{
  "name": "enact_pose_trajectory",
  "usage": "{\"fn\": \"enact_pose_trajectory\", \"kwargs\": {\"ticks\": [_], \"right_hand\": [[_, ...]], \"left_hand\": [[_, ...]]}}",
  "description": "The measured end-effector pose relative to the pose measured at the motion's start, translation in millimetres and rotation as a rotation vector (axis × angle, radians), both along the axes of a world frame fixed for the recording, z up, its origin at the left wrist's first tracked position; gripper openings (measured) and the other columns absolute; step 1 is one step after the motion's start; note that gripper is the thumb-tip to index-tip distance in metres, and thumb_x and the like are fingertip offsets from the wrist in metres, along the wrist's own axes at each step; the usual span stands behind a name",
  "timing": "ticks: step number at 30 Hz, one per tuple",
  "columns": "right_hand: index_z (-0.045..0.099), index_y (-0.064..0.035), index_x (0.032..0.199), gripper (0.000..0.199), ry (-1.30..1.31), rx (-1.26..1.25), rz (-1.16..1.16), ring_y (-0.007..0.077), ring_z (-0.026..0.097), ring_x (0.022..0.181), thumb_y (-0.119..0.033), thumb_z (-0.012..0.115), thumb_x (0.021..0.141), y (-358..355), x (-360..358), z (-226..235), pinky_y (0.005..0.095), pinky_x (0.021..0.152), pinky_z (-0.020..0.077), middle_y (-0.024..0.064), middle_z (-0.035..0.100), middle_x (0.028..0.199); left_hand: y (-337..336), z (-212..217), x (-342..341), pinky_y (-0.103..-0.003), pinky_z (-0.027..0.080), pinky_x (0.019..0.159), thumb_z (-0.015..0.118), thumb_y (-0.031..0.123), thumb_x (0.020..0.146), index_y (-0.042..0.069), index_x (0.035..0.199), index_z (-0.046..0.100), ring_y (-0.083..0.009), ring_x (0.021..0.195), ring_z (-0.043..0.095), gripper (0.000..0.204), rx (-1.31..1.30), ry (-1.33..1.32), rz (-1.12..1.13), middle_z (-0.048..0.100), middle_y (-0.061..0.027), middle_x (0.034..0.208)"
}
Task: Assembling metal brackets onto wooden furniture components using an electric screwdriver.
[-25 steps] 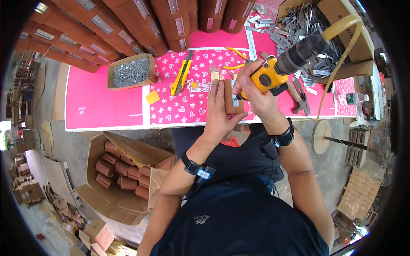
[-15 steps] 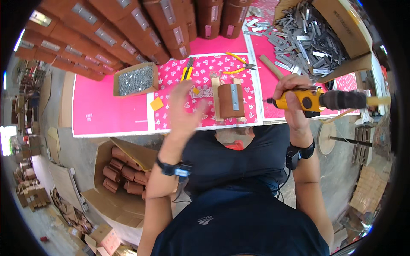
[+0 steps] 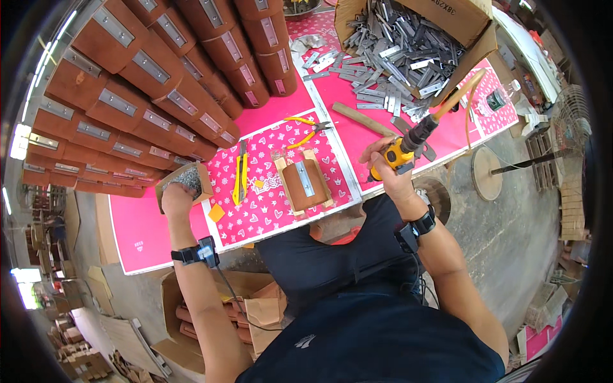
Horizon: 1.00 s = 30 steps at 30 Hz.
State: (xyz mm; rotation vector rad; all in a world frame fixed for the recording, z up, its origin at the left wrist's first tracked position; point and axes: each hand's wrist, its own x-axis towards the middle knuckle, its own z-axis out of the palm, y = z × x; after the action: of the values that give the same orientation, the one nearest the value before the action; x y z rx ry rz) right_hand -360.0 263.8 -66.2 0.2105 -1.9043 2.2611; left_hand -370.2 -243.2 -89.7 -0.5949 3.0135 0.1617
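Screws (image 3: 187,179) fill a small cardboard box (image 3: 167,189) at the near-left part of the pink counter (image 3: 137,220), and the left hand (image 3: 177,198) is down on that box, fingers curled in among the grey heap; whether they have closed on any screw cannot be told, since the fingertips are buried. The box lies straight ahead of this hand, touching it, while the right hand is well apart from it across the work area.

The right hand (image 3: 387,167) is clamped round the grip of a yellow power driver (image 3: 408,147), held just off the near edge of the counter. The driver's long axis runs from the hand up and to the right, its dark nose pointing away from the wooden block and toward the open carton of metal strips (image 3: 408,45).

Between the two hands, on a heart-patterned mat (image 3: 268,198), lies the brown wooden block (image 3: 305,185) with a metal strip along its middle, its long axis running away from the person and tilted slightly left. It is nearer the right hand than the left. Just left of it lie a yellow utility knife (image 3: 241,179) and, farther back, yellow-handled pliers (image 3: 306,127). Rows of finished brown blocks with metal strips (image 3: 147,83) are stacked across the far left of the counter.
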Motion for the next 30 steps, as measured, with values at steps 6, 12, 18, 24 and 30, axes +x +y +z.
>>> {"fn": "enact_pose_trajectory", "kwargs": {"ticks": [6, 12, 18, 24, 30], "right_hand": [[0.058, 0.0000, 0.096, 0.011, 0.028, -0.010, 0.011, 0.0168, 0.067, 0.078, 0.002, 0.060, 0.086, 2.0, -1.6, -1.4, 0.0306, 0.073, 0.0542, 0.0107, 0.069, 0.085], [0.058, 0.0002, 0.096, 0.010, -0.010, -0.039, -0.008, 0.0164, 0.067, 0.078, 0.001, 0.061, 0.086, 2.5, -4.6, -3.8, 0.0304, 0.073, 0.0547, 0.0107, 0.068, 0.086], [0.058, 0.0005, 0.097, 0.011, 0.005, -0.030, 0.007, 0.0165, 0.067, 0.078, 0.001, 0.061, 0.087, -2.6, -0.3, -5.1, 0.0305, 0.072, 0.0552, 0.0101, 0.068, 0.086], [0.059, -0.0002, 0.097, 0.010, -0.002, -0.030, -0.018, 0.0142, 0.066, 0.076, 0.000, 0.064, 0.088, -1.8, 4.2, -5.3, 0.0291, 0.071, 0.0541, 0.0081, 0.068, 0.084], [0.062, -0.0014, 0.093, 0.006, 0.009, -0.005, -0.036, 0.0094, 0.062, 0.071, -0.004, 0.065, 0.089, -4.9, -8.7, -7.0, 0.0255, 0.065, 0.0498, 0.0028, 0.066, 0.079]], "left_hand": [[-8.0, -9.6, 6.2, -0.044, 0.055, 0.073, 0.079, 0.024, 0.077, 0.005, 0.084, 0.076, -0.0358, 0.079, 0.071, 0.021, 0.078, 0.183, -0.018, 0.072, -0.0165, 0.080], [7.2, 7.9, 15.6, -0.044, 0.054, 0.071, 0.077, 0.025, 0.081, 0.004, 0.084, 0.075, -0.0345, 0.079, 0.071, 0.021, 0.093, 0.255, 0.077, 0.073, -0.0162, 0.082], [-12.9, -1.8, 26.4, -0.044, 0.055, 0.073, 0.077, 0.022, 0.079, 0.004, 0.085, 0.075, -0.0349, 0.080, 0.071, 0.019, 0.177, 0.229, 0.047, 0.073, -0.0170, 0.083], [-25.7, -13.4, 2.0, -0.047, 0.055, 0.074, 0.075, 0.019, 0.078, 0.002, 0.084, 0.072, -0.0386, 0.084, 0.070, 0.018, 0.016, 0.018, -0.121, 0.071, -0.0210, 0.085], [-36.4, -13.3, 8.5, -0.047, 0.055, 0.072, 0.069, 0.016, 0.082, 0.000, 0.085, 0.070, -0.0386, 0.083, 0.070, 0.017, 0.010, 0.130, -0.190, 0.071, -0.0212, 0.084]]}}
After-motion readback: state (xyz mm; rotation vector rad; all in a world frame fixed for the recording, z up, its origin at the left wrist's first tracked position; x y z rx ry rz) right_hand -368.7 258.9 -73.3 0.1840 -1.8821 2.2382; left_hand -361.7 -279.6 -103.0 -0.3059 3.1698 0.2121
